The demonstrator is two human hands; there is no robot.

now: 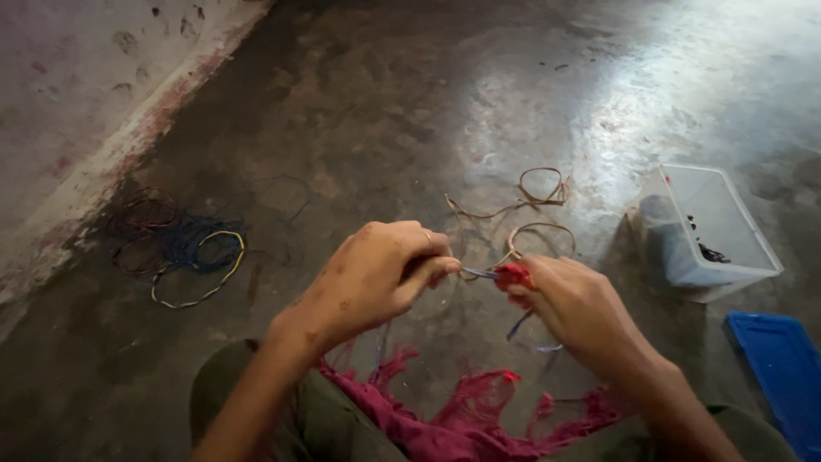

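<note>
My left hand point(376, 274) pinches one end of a thin bluish wire point(479, 273) between thumb and fingers. My right hand point(577, 312) grips a small red tuft point(511, 275) at the wire's other end, and a loose strand hangs below it. Both hands are held over my lap, where a dark red fringed cloth point(466, 419) lies across my knees. Tan wire loops point(540, 229) rest on the concrete floor just beyond my hands.
A heap of coloured wire rings point(184, 248) lies on the floor at the left, near the wall base point(103, 162). A clear plastic box point(710, 231) with small dark items stands at the right, and its blue lid point(782, 372) lies nearer me.
</note>
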